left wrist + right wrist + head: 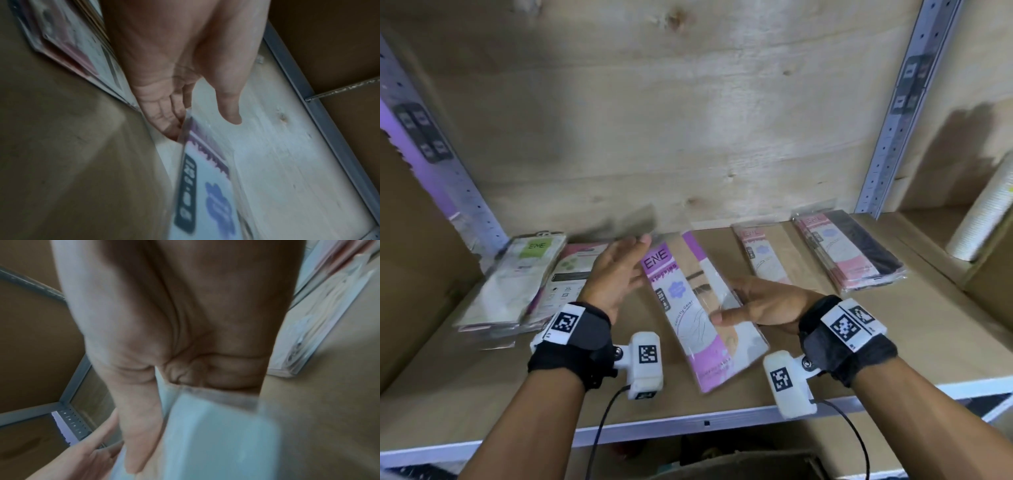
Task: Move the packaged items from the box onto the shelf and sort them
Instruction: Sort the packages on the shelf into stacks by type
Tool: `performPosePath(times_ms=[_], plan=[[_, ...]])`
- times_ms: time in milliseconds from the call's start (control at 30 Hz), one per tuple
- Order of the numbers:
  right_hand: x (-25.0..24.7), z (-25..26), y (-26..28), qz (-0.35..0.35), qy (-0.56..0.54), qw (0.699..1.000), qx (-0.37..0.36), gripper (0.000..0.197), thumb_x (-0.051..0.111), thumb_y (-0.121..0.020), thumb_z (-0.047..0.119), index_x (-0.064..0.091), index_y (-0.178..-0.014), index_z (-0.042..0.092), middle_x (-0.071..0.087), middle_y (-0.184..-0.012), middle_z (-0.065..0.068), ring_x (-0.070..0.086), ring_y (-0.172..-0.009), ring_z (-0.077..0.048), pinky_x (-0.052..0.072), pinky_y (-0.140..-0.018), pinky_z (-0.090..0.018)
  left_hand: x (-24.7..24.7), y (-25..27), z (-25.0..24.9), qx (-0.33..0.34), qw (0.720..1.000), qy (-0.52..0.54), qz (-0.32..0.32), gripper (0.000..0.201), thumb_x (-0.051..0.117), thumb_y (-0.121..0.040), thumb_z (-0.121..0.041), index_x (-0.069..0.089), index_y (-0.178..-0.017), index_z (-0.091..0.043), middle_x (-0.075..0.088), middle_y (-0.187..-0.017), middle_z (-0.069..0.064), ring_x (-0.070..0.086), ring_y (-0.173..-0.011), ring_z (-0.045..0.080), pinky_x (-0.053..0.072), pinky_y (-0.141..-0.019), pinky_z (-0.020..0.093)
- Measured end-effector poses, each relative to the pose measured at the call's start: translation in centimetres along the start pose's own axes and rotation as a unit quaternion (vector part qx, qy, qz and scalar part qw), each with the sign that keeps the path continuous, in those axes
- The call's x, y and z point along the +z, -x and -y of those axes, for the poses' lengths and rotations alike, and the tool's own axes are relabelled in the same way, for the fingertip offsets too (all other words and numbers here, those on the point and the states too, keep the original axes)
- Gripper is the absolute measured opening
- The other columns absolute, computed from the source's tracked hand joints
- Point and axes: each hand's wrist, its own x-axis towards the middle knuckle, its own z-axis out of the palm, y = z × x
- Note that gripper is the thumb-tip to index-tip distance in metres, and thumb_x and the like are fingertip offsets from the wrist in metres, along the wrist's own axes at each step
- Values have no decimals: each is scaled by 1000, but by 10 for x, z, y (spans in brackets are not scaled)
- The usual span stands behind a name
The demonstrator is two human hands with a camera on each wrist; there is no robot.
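While my right hand (763, 306) grips the purple packet (700, 308) from its right side, with the thumb lying across the front of the clear wrap and the other fingers hidden under it, the packet is tilted above the middle of the shelf (928, 342), with its upper end toward the back wall and its lower end toward the front edge. I cannot tell whether its lower end touches the board. My left hand (616, 274) stands just beside the upper left edge of the packet, with the fingers straight and relaxed and the palm turned to it; it grasps nothing. In the left wrist view the fingertips (164, 120) are right at the edge of the wrap, but the picture is blurred, so I cannot say if they touch it.

Near the left end of the shelf lies the green-label packet (517, 277) on a small pile, with a pink packet (571, 274) beside it. Toward the right end lie a pale pink packet (762, 257) and a stack of pink and black packets (849, 253), well apart from my hands. A roll of white cups (983, 219) leans in the next compartment, cut off by the frame. The right wrist view is mostly my own palm, and the print on the packet cannot be read there.
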Motion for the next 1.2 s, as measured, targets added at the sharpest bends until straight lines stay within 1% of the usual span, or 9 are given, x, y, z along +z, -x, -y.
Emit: performPosePath(times_ms=[133, 333, 500, 600, 700, 800, 933, 1100, 1200], plan=[[-6, -3, 1, -34, 13, 999, 9, 43, 68, -91, 18, 57, -132, 10, 66, -130, -5, 61, -123, -21, 40, -112, -46, -6, -6, 5, 32, 998, -44, -16, 39, 73, -83, -45, 71, -111, -17, 77, -97, 2, 72, -85, 15, 53, -88, 34], [-15, -8, 7, -45, 19, 999, 3, 49, 71, -81, 42, 62, -122, 17, 69, -124, 2, 63, -119, -17, 40, -112, -47, -14, -12, 10, 67, 986, -142, -53, 30, 68, -87, -44, 74, -78, -16, 75, -69, 2, 68, -57, 6, 47, -68, 23], [-22, -10, 9, -24, 18, 1000, 6, 40, 67, -92, 26, 59, -130, 14, 65, -131, 2, 58, -125, -15, 36, -115, -45, -25, -17, 13, 114, 981, -154, -36, 35, 66, -84, -55, 78, -74, -24, 62, -52, -7, 52, -43, 4, 44, -50, 17], [-25, -11, 10, -17, 10, 1000, -1, 36, 66, -93, 20, 61, -127, 10, 67, -128, -3, 61, -122, -19, 40, -113, -45, -31, -20, 17, 127, 977, -170, -23, 22, 69, -86, -44, 76, -77, -26, 61, -51, -6, 49, -41, 5, 42, -52, 24], [-26, -12, 10, -23, 21, 999, -7, 31, 67, -93, 17, 63, -122, 9, 69, -124, -2, 64, -118, -17, 46, -107, -36, -32, -24, 19, 124, 967, -218, -33, 27, 63, -89, -46, 72, -73, -27, 67, -62, -13, 58, -56, 3, 44, -66, 28], [-25, -12, 10, -22, 22, 999, -7, 27, 68, -92, 16, 65, -119, 11, 71, -119, 1, 66, -113, -16, 49, -95, -26, -30, -21, 17, 127, 959, -247, -58, 39, 56, -88, -53, 62, -58, -29, 62, -54, -18, 58, -54, -1, 39, -63, 27], [-26, -14, 11, -6, -7, 1000, -3, 32, 68, -92, 16, 63, -123, 9, 68, -125, -7, 64, -117, -24, 47, -102, -34, -32, -22, 15, 125, 964, -232, -46, 50, 55, -85, -59, 52, -48, -25, 50, -45, -11, 49, -46, 7, 36, -63, 28], [-26, -14, 13, 9, -39, 999, -10, 31, 67, -93, 18, 63, -123, 11, 69, -125, -5, 65, -116, -22, 50, -97, -31, -32, -21, 13, 40, 992, -121, -6, 44, 67, -77, -58, 50, -54, -25, 54, -60, 0, 57, -59, 20, 40, -77, 38], [-25, -12, 13, 11, -47, 999, -14, 29, 67, -93, 17, 64, -122, 13, 70, -123, -4, 66, -115, -21, 51, -94, -27, -31, -17, 8, -12, 998, -47, 38, 39, 69, -83, -51, 64, -96, -14, 62, -85, 12, 63, -68, 24, 47, -80, 40]])
